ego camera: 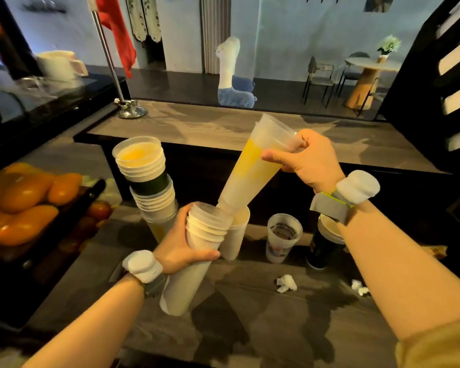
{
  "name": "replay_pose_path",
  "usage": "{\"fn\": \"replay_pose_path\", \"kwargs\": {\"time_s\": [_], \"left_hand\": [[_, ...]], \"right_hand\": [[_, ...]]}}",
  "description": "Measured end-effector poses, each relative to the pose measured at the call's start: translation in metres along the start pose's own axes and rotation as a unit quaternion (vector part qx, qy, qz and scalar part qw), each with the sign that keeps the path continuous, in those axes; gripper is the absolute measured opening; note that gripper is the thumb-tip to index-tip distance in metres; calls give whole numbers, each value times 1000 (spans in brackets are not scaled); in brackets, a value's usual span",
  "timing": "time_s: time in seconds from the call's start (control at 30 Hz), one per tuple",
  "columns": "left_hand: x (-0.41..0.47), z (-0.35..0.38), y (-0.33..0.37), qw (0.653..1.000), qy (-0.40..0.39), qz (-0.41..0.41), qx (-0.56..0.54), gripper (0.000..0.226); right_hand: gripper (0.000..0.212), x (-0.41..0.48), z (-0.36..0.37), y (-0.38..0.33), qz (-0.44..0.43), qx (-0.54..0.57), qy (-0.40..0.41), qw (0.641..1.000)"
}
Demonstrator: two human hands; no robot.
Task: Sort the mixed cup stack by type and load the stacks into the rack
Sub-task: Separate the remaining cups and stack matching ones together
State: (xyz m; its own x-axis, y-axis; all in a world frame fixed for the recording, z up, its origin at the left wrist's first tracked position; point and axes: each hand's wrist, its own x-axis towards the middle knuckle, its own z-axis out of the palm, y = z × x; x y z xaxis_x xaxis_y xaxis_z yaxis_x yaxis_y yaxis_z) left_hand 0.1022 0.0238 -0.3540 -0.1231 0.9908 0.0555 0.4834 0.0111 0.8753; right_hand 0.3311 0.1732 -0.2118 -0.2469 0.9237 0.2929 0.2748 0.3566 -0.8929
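Two grips: left hand [179,247] wraps white stack [187,286], right hand [312,162] frosted stack [250,173].

I can't read a word anywhere. The clear cup [283,239] standing on the near counter [250,301], towards the right, has a ring of dark print below its rim and a blue and red picture lower down, but the lettering is too blurred to make out. The dark cup [318,252] just right of it shows a small yellow mark, equally unreadable.
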Motion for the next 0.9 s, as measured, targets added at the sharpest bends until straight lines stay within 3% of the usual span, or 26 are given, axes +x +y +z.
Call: {"fn": "replay_pose_path", "kwargs": {"time_s": [0.1, 0.3, 0.8, 0.9], "left_hand": [[-7, -4, -9, 999, 25, -20, -8, 110], [-12, -5, -11, 998, 54, -20, -22, 103], [27, 49, 30, 997, -42, 55, -26, 110], [33, 61, 35, 996, -48, 73, -21, 103]], "right_hand": [[78, 3, 8, 3, -30, -64, 16, 997], [57, 0, 9, 3, -47, -145, -2, 988], [71, -18, -69, 37, -20, -246, 101, 964], [69, -30, -84, 40, 6, -284, 76, 956]]}}
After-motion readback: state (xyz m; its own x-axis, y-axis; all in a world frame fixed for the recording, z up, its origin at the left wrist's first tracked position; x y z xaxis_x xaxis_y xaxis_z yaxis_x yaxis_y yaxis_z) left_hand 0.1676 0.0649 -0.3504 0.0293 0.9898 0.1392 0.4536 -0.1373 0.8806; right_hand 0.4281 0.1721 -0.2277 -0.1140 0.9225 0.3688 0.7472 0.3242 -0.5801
